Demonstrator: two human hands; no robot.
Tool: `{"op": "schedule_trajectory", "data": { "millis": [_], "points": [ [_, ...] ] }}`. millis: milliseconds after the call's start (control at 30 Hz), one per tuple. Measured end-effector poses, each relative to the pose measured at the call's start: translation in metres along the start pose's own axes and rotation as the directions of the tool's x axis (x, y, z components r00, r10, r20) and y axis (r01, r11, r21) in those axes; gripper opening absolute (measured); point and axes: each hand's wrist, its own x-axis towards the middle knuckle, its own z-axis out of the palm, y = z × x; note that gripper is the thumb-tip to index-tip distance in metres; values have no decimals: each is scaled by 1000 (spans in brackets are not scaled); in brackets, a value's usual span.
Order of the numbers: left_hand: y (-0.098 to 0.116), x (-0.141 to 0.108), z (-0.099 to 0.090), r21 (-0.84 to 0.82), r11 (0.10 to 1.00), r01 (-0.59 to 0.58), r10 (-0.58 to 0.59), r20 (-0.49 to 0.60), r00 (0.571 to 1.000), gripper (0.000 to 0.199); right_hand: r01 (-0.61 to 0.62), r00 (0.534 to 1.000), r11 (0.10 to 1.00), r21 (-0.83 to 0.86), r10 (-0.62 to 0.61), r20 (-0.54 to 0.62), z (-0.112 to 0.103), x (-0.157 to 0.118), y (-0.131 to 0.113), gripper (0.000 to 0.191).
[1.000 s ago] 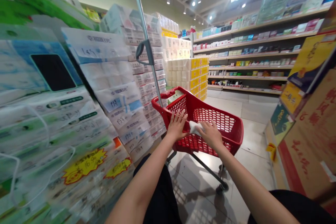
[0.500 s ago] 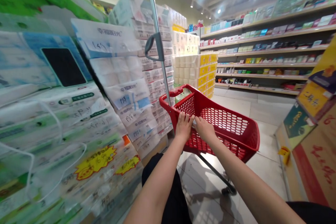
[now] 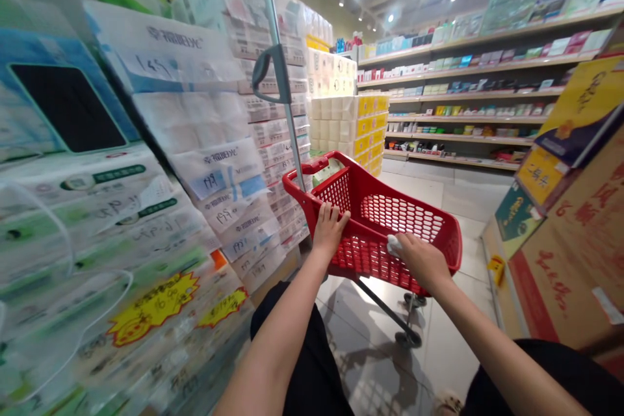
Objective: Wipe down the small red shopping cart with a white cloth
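A red plastic shopping cart [image 3: 369,233] with perforated walls stands in front of me, turned sideways. My left hand [image 3: 330,229] grips its near rim close to the handle end, fingers lying over the edge. Farther right along the same rim, my right hand [image 3: 423,261] is closed on a crumpled white tissue [image 3: 394,246], held against the cart's side. A metal pole [image 3: 267,0] with a grey hooked loop [image 3: 281,75] rises at the handle end. Behind the handle is a pale green item [image 3: 332,172], partly hidden by the cart.
Stacked tissue packs [image 3: 209,110] line the left side, with a black-screened phone [image 3: 68,106] and a white cable on them. Cardboard cartons [image 3: 570,260] stand at right. Stocked shelves [image 3: 463,91] run along the back, beyond the tiled floor [image 3: 439,331].
My right hand has slid right along the near rim, away from my left hand, with the tissue. My left hand stays on the rim. The whole view has shifted a little.
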Motion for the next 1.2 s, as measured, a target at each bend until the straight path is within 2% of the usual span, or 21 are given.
{"op": "schedule_trajectory", "data": {
  "millis": [167, 267, 367, 533, 633, 733, 833, 1000, 1100, 1200],
  "points": [
    [11, 0, 2, 58, 998, 24, -21, -39, 999, 38, 32, 999, 999, 41, -32, 0, -5, 63, -72, 23],
    [12, -2, 1, 76, 997, 32, -29, -43, 999, 40, 8, 1000, 997, 78, -8, 1, -8, 78, -93, 22],
    [7, -2, -1, 57, 998, 22, -21, -23, 1000, 41, 42, 999, 996, 83, -41, -8, -8, 58, -73, 21],
    [-1, -2, 1, 1, 1000, 28, -28, -20, 999, 41, 32, 999, 999, 17, -32, -26, -1, -8, -1, 17],
    [6, -2, 4, -19, 998, 60, -61, -52, 997, 39, -4, 1000, 1000, 1, 4, -11, 4, -24, 18, 18],
    [19, -2, 7, -56, 998, 14, -17, -45, 999, 42, -24, 1000, 999, -26, 24, 4, 5, -15, 10, 19],
    [32, -4, 6, -88, 995, -44, 42, -25, 999, 48, -8, 1000, 999, -39, 9, 2, 3, 7, -14, 22],
    [42, -6, 1, -143, 987, -78, 77, -8, 997, 68, -6, 1000, 1000, -16, 6, -5, 2, 38, -49, 24],
    [44, -6, -1, -160, 986, -53, 54, 1, 999, 68, -9, 1000, 1000, -4, 9, 1, 1, 38, -51, 22],
    [42, -6, -1, -164, 986, -34, 36, 9, 999, 63, -4, 1000, 1000, 5, 4, 20, -3, 22, -36, 21]
  ]
}}
